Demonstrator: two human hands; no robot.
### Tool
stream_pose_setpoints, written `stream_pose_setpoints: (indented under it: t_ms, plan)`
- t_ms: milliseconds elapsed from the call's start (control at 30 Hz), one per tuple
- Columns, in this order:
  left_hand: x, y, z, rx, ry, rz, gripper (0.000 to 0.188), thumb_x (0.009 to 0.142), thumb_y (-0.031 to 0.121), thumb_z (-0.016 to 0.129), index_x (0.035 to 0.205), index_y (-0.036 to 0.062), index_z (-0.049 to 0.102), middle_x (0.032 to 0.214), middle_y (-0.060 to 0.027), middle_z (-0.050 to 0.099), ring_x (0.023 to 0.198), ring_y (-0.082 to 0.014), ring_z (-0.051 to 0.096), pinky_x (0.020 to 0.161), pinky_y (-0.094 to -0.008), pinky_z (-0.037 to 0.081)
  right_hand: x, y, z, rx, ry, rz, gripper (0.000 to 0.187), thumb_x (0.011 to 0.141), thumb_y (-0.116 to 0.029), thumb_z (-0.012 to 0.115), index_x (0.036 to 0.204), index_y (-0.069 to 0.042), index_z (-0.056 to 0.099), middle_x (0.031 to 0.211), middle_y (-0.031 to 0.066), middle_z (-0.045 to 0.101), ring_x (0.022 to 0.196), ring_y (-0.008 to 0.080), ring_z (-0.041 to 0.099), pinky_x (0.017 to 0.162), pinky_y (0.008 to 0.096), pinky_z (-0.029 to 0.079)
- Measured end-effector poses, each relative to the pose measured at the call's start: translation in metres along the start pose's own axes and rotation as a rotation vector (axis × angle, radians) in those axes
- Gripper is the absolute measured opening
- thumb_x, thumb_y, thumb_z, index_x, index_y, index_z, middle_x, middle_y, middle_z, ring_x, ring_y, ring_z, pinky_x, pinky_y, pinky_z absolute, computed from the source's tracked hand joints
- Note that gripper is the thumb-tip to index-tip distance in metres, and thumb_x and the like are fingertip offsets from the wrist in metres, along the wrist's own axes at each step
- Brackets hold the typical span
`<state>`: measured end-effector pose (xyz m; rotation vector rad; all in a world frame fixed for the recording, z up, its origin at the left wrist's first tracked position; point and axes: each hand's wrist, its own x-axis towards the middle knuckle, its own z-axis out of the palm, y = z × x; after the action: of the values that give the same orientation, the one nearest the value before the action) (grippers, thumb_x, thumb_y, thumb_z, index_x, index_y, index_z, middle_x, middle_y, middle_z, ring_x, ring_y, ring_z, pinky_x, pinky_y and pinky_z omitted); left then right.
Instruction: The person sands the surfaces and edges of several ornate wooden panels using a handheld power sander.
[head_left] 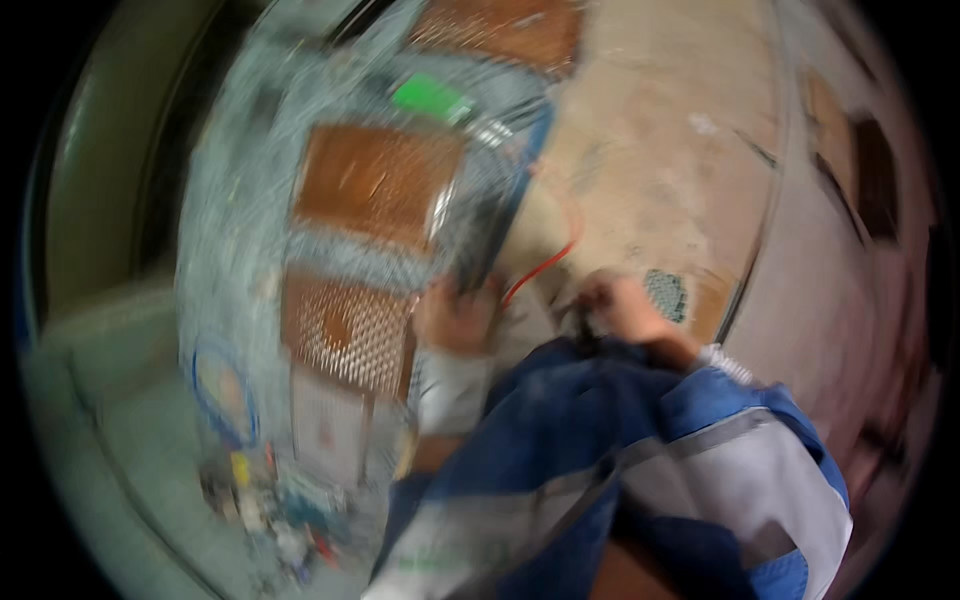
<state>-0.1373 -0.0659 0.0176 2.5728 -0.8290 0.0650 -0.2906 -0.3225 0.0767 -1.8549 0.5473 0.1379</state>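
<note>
Motion blur smears much of the head view. My left hand [455, 318] is at the bench's near edge, beside a brown tray with a grid of small cells [365, 335]; its fingers are smeared, and I cannot see whether it holds anything. To its right, my right hand [632, 308] is in front of my body, its fingers curled around a small dark thing [580, 312] too blurred to name. A thin red cord [543, 270] curves between the two hands. Below them spreads my blue and white work garment [570, 420].
On the blue-grey bench [235, 240] lie another brown tray [378, 185], a bright green object [430, 97] and a blue coil [222, 390]. Mixed small items [285, 515] crowd its lower left. A tan board-like surface [665, 150] extends at the right, with a round grey-green patterned piece [664, 296].
</note>
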Motion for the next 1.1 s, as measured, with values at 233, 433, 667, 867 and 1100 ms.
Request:
stream_pose_setpoints:
  t_ms: [233,433,667,867,1100]
  plan:
    - [-0.116,0.005,-0.018,-0.216,-0.019,0.143,0.011,0.086,0.010,0.066,0.095,0.0042,0.066,0.098,-0.0137,0.068,0.092,-0.0319,0.064,0.081,-0.0442,0.052,0.019,-0.001,0.011,-0.231,-0.114,0.116,0.033,0.094,-0.023,0.072,0.077,-0.001,0.056,0.065,0.0088,0.051,0.062,0.0145,0.044,0.057,0.0334,0.040]
    - [-0.129,-0.025,-0.046,0.042,0.177,-0.199,0.030,0.088,0.011,0.063,0.118,0.0052,0.067,0.124,-0.0167,0.063,0.110,-0.0325,0.062,0.091,-0.0466,0.051,0.029,-0.014,0.035,-0.185,-0.127,-0.025,0.019,0.097,-0.015,0.063,0.109,-0.002,0.069,0.084,0.0151,0.068,0.071,0.0219,0.064,0.068,0.0340,0.051]
    - [-0.153,-0.071,-0.060,0.221,-0.032,-0.151,0.048,0.098,0.023,0.054,0.144,0.0080,0.055,0.157,-0.0078,0.045,0.144,-0.0293,0.042,0.120,-0.0491,0.029,0.053,-0.046,0.136,-0.151,-0.203,-0.226,0.039,0.100,-0.013,0.059,0.139,-0.019,0.061,0.092,0.0227,0.070,0.079,0.0243,0.071,0.076,0.0348,0.055]
    - [-0.200,-0.121,-0.082,0.041,0.115,-0.025,0.036,0.101,0.018,0.055,0.130,-0.0005,0.063,0.145,-0.0182,0.055,0.133,-0.0358,0.053,0.111,-0.0493,0.041,0.048,-0.062,0.228,-0.320,-0.166,-0.220,0.052,0.100,-0.015,0.060,0.150,-0.020,0.048,0.108,0.0187,0.071,0.079,0.0250,0.072,0.077,0.0358,0.057]
    - [-0.232,-0.169,-0.116,0.049,0.319,-0.174,0.035,0.095,0.010,0.065,0.127,-0.0036,0.060,0.135,-0.0200,0.058,0.124,-0.0368,0.056,0.103,-0.0476,0.047,-0.008,-0.070,0.270,-0.458,-0.591,-0.440,0.073,0.091,-0.003,0.059,0.156,-0.026,0.038,0.113,0.0117,0.073,0.082,0.0292,0.073,0.077,0.0380,0.059]
